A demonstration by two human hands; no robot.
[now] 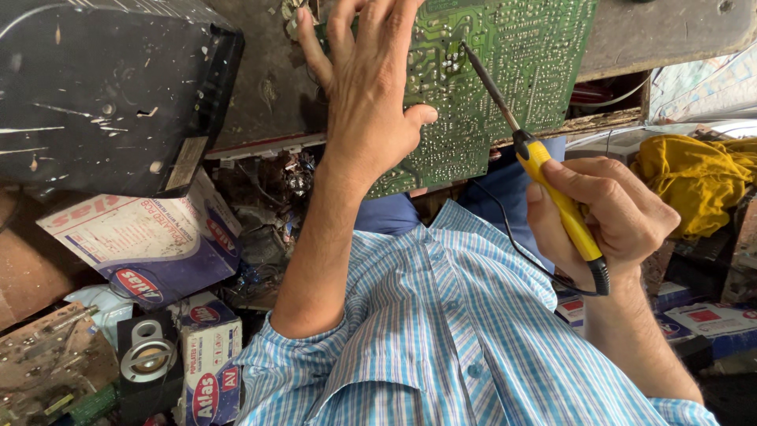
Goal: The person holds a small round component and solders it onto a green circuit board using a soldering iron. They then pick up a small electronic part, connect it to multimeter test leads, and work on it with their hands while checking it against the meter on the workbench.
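The right hand (611,217) clenches the yellow handle of a soldering iron (544,166), whose dark tip touches the green circuit board (512,63). The left hand (367,87), fingers spread loose, presses flat on the board, which overhangs the workbench's (670,31) near edge, solder-dotted side up.

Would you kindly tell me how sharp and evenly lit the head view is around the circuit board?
Head view: soft, even daylight, no glare; the green circuit board and soldering iron are sharp; the left hand casts little shadow; the clutter below the bench lies darker.
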